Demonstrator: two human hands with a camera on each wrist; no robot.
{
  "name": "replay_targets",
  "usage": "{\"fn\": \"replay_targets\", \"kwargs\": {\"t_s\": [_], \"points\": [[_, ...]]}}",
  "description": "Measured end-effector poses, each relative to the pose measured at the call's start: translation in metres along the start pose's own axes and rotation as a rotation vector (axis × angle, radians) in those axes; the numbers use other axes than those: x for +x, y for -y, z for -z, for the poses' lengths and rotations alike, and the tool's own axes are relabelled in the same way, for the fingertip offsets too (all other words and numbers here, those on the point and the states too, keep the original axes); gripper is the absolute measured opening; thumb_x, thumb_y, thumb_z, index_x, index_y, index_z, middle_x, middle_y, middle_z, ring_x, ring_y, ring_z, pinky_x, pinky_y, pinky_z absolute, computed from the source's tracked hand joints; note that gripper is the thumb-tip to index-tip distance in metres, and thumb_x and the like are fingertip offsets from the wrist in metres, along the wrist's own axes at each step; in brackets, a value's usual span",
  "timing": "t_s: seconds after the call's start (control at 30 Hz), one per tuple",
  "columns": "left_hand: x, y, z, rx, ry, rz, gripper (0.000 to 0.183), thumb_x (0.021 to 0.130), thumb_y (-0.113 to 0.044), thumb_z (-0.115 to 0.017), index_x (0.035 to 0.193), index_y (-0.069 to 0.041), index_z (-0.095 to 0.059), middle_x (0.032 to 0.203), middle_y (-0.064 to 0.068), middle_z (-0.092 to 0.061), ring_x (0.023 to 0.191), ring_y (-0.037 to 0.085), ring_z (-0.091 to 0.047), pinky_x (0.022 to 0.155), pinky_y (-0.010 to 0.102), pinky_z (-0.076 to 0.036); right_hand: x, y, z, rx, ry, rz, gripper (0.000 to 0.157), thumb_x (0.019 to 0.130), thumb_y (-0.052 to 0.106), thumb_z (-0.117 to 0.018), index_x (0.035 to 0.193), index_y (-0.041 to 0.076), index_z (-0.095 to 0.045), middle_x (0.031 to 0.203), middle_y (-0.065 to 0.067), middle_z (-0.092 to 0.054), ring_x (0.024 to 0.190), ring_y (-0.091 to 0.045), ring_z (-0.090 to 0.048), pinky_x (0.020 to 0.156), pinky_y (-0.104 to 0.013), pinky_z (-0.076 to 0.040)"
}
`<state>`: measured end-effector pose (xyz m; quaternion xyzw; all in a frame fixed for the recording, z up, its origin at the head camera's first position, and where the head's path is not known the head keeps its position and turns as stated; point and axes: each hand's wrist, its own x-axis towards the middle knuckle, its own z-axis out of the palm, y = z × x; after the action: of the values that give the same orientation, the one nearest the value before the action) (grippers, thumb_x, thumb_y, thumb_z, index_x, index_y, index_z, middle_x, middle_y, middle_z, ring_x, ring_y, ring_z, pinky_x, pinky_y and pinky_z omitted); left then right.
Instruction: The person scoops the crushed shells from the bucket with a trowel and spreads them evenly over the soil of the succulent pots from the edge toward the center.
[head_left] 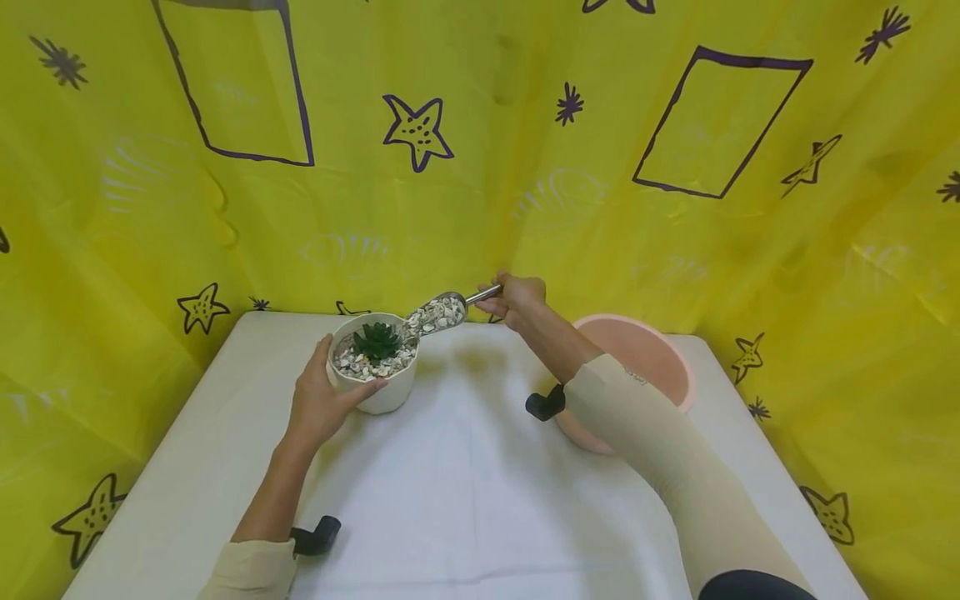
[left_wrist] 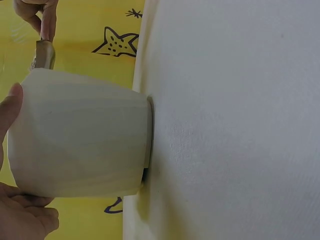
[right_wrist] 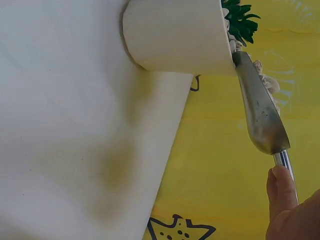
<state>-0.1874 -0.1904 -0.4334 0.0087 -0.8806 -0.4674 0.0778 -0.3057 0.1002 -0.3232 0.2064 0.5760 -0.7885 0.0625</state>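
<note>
A white pot [head_left: 387, 395] holds a green succulent [head_left: 377, 342] set among pale pebbles [head_left: 365, 367]. My left hand [head_left: 322, 398] grips the pot from its left side, the thumb lying across the front below the rim. In the left wrist view the pot [left_wrist: 82, 135] stands on the table, its base a little tilted up along one part. My right hand [head_left: 521, 297] holds a metal scoop [right_wrist: 262, 110] by its handle. Heaped with pebbles, the scoop's bowl has its tip at the pot's right rim, beside the succulent.
A pink basin [head_left: 678, 367] stands at the right of the white table [head_left: 465, 500], partly hidden by my right forearm. Behind the table hangs a yellow curtain [head_left: 480, 200] with dark starfish drawings. Each wrist carries a black camera mount.
</note>
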Motion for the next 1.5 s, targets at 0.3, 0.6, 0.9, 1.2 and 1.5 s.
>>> {"fn": "replay_targets", "kwargs": {"t_s": [0.3,0.6,0.9,1.2,1.5], "points": [[0.007,0.004,0.004,-0.006,0.055,-0.046,0.117,0.085,-0.038,-0.090,0.166,0.001,-0.016,0.167,0.026,-0.029,0.152,0.049,-0.026,0.119,0.068,-0.027,-0.001,0.002,0.002,-0.011,-0.002,0.001,0.028,0.112,0.013,-0.053,0.131,-0.007,-0.057,0.130,-0.027,-0.068,0.112,-0.038,-0.070,0.081,-0.038,-0.062],[-0.005,-0.013,-0.007,-0.060,0.000,0.060,0.122,0.087,-0.037,-0.086,0.167,-0.001,-0.001,0.173,0.026,0.001,0.158,0.047,0.000,0.122,0.069,-0.014,-0.005,0.003,0.004,-0.038,0.019,-0.021,0.021,0.112,0.017,-0.054,0.113,-0.004,-0.058,0.132,-0.027,-0.067,0.113,-0.038,-0.069,0.073,-0.034,-0.063],[-0.013,-0.030,-0.030,-0.033,-0.185,0.072,0.132,0.078,-0.040,-0.095,0.166,0.002,-0.006,0.171,0.031,-0.005,0.156,0.052,-0.010,0.120,0.067,-0.026,-0.007,0.003,0.003,-0.041,0.011,-0.026,0.022,0.111,0.017,-0.055,0.117,-0.004,-0.057,0.128,-0.026,-0.070,0.110,-0.037,-0.072,0.079,-0.036,-0.063],[-0.006,-0.027,-0.022,0.025,-0.156,0.043,0.125,0.078,-0.036,-0.095,0.164,0.008,-0.015,0.167,0.033,-0.022,0.153,0.052,-0.022,0.121,0.064,-0.026,-0.005,0.003,0.006,-0.028,0.008,-0.012,0.022,0.111,0.017,-0.054,0.117,-0.004,-0.057,0.129,-0.027,-0.069,0.112,-0.038,-0.071,0.077,-0.035,-0.063],[0.006,-0.015,-0.004,-0.019,0.042,0.002,0.124,0.080,-0.034,-0.094,0.166,0.004,-0.013,0.167,0.030,-0.027,0.151,0.051,-0.028,0.118,0.066,-0.031,-0.004,0.005,0.009,-0.005,0.000,-0.001,0.035,0.111,0.014,-0.054,0.139,-0.007,-0.055,0.132,-0.027,-0.068,0.114,-0.038,-0.069,0.085,-0.040,-0.061]]}}
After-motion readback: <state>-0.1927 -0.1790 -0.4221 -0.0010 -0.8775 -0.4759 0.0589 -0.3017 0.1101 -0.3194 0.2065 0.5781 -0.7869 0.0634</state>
